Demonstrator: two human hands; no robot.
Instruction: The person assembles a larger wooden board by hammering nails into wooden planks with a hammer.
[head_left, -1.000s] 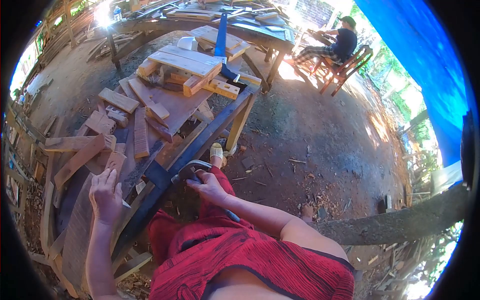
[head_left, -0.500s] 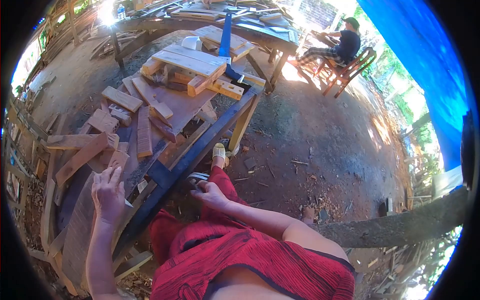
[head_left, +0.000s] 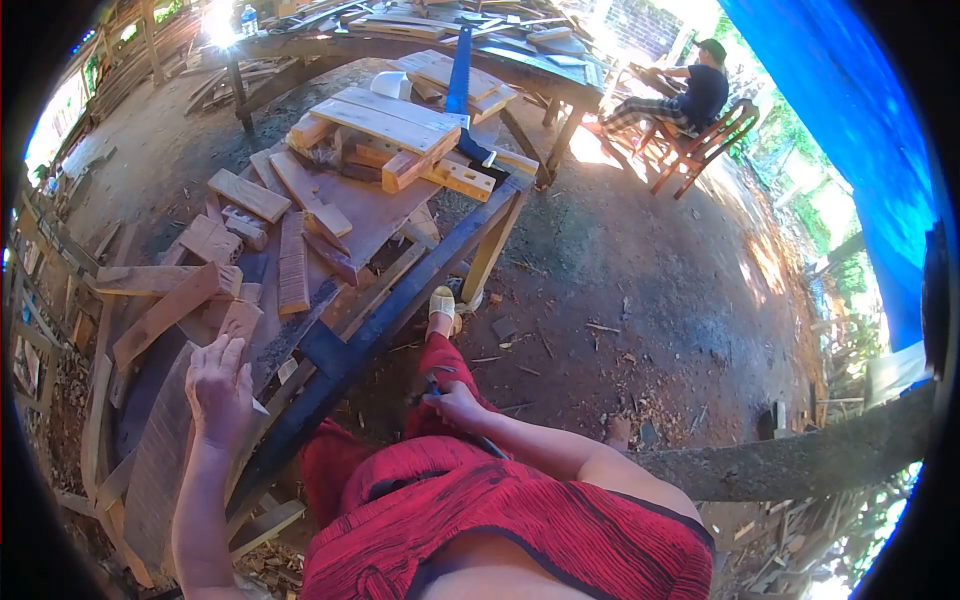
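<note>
My left hand (head_left: 218, 390) is over the near end of the workbench, fingers bent and closed. What they grip is hidden, though a pale pointed tip (head_left: 259, 407) shows beside the palm. Just beyond the fingertips lies a small wood block (head_left: 240, 320). My right hand (head_left: 457, 403) is closed around what looks like a hammer (head_left: 440, 374), held low over my red trousers. Its metal head shows past the fingers, and a dark handle end sticks out behind the wrist.
Wood offcuts (head_left: 250, 196) are scattered over the bench (head_left: 345, 365). A blue-bladed handsaw (head_left: 460, 75) rests by stacked boards (head_left: 385, 118). Another person (head_left: 705, 90) sits on a wooden chair (head_left: 700, 150) at the far right. A thick beam (head_left: 780, 460) crosses at my right.
My right hand has moved a little right, away from the bench edge, and the hammer has swung so its handle now shows. The left hand is almost still.
</note>
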